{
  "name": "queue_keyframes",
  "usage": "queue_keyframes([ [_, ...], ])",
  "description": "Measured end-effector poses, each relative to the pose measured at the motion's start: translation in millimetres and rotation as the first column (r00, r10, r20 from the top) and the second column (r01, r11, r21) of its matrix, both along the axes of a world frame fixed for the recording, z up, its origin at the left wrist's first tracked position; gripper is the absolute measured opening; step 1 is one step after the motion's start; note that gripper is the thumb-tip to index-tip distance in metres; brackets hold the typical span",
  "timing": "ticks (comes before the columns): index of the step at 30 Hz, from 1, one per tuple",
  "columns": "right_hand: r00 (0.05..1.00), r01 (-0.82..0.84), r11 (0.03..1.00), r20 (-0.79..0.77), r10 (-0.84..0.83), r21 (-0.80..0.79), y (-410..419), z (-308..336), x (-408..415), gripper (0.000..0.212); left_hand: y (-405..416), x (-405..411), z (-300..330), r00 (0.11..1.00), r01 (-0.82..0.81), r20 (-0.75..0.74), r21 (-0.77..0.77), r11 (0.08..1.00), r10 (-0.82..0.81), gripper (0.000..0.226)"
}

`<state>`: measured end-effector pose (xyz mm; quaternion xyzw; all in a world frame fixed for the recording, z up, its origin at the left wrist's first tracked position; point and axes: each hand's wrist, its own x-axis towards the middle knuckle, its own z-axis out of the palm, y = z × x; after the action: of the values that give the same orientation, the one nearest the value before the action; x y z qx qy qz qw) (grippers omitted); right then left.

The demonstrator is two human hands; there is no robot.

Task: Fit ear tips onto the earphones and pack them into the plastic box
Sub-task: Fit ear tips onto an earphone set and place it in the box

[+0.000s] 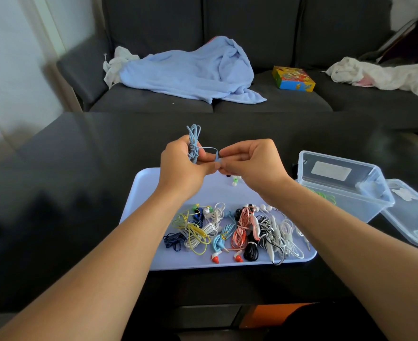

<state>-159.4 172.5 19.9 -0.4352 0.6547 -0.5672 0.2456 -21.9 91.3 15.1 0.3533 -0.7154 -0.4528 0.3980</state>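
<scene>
Left hand [183,166] grips a coiled blue earphone cord [193,141] above the tray [144,183]. Right hand [248,159] pinches sth tiny at the earbud end; fingers hide it, can't tell if it's a tip. Hands nearly touch. Loose ear tips [235,180] partly behind right wrist. Plastic box [338,183] open, just right of tray; its lid [414,215] is cut by frame edge. Table [55,193] bare on the left.

— What's held above the tray [144,183]?
— A coiled light-blue earphone [193,143], gripped by the left hand [186,163]; the right hand [249,161] pinches its end.
— And the plastic box [338,190]?
— On the table [67,193], at three o'clock.
</scene>
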Motion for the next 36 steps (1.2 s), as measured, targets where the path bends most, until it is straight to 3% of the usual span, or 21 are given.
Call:
queue_keyframes([
  [2, 0.996, 0.022, 1.0, 0.089, -0.021, -0.019, 0, 1, 1, 0.02, 0, -1, 1, 0.988, 0.049, -0.156, 0.209, 0.977, -0.016, 0.039],
  [4, 0.988, 0.049, 0.998, 0.148, -0.042, -0.047, 0, 2, 2, 0.018, 2, -3, 6, 0.942, 0.169, -0.335, 0.454, 0.875, -0.008, 0.038],
  [7, 0.988, 0.076, 0.993, 0.138, -0.062, -0.096, 0, 1, 5, 0.015, 1, -4, 11, 0.89, 0.292, -0.454, 0.626, 0.723, 0.033, 0.037],
  [11, 0.981, 0.08, 0.987, 0.189, -0.053, -0.137, -1, -1, 8, 0.015, -2, -4, 10, 0.861, 0.353, -0.506, 0.676, 0.646, 0.059, 0.035],
  [15, 0.966, 0.06, 0.986, 0.26, -0.017, -0.155, -3, -2, 8, 0.017, -1, -5, 10, 0.825, 0.415, -0.559, 0.7, 0.581, 0.085, 0.058],
  [17, 0.968, 0.045, 0.985, 0.25, -0.003, -0.164, -2, -2, 7, 0.02, 3, -7, 12, 0.836, 0.412, -0.542, 0.718, 0.561, 0.08, 0.041],
  [19, 0.984, 0.026, 0.983, 0.178, 0.007, -0.181, -1, -2, 7, 0.028, 9, -9, 15, 0.86, 0.391, -0.506, 0.736, 0.553, 0.066, 0.017],
  [21, 1.0, 0.027, 0.981, 0.0, -0.028, -0.194, -1, -4, 8, 0.034, 12, -11, 17, 0.87, 0.362, -0.482, 0.763, 0.536, 0.099, 0.008],
  [23, 0.986, 0.061, 0.972, -0.136, -0.094, -0.225, -2, -4, 8, 0.029, 14, -12, 16, 0.865, 0.364, -0.485, 0.783, 0.505, 0.13, 0.006],
  [27, 0.963, 0.117, 0.957, -0.204, -0.175, -0.267, -2, -3, 6, 0.023, 19, -17, 17, 0.854, 0.379, -0.495, 0.802, 0.462, 0.158, 0.008],
  [36, 0.883, 0.063, 0.943, -0.422, -0.206, -0.328, -7, -9, 2, 0.022, 21, -21, 17, 0.859, 0.34, -0.487, 0.775, 0.533, 0.16, 0.007],
])
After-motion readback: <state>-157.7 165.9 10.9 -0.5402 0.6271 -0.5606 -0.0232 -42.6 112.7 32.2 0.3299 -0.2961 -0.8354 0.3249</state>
